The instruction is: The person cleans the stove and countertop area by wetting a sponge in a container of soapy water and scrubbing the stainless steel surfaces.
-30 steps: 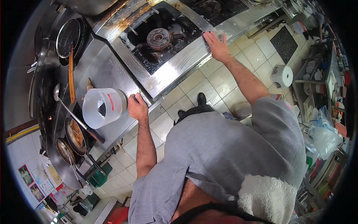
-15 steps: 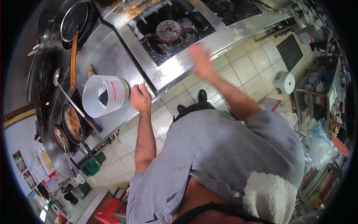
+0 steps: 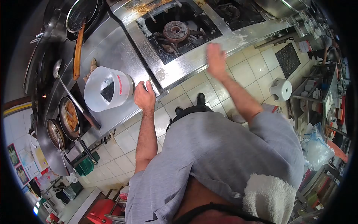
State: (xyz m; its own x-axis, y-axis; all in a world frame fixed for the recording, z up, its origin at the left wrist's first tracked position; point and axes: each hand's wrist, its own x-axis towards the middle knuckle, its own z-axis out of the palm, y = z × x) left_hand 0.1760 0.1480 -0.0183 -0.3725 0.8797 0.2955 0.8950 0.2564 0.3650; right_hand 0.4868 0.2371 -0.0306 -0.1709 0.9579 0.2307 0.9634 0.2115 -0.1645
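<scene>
My left hand [image 3: 144, 98] is at the front edge of the steel counter [image 3: 112, 50], its fingers curled over the rim. Just left of it stands a translucent plastic container [image 3: 95, 91] with a red mark on its side and something dark showing within. My right hand [image 3: 216, 62], a little blurred, reaches out flat with stretched fingers over the front edge of the stove [image 3: 190, 61]. Nothing shows in that hand. Beyond it, a round burner [image 3: 176, 31] sits bare, without a pan.
Left of the container lie a ladle [image 3: 71, 91], a pan with food [image 3: 69, 117], a smaller pan [image 3: 55, 134] and a wooden-handled pan [image 3: 78, 56]. A large metal pot [image 3: 279, 7] is at the far right. On the tiled floor stands a white stool [image 3: 281, 89].
My right hand has moved a little to the right along the stove edge. My left hand stays by the counter edge, and the whole view has shifted slightly.
</scene>
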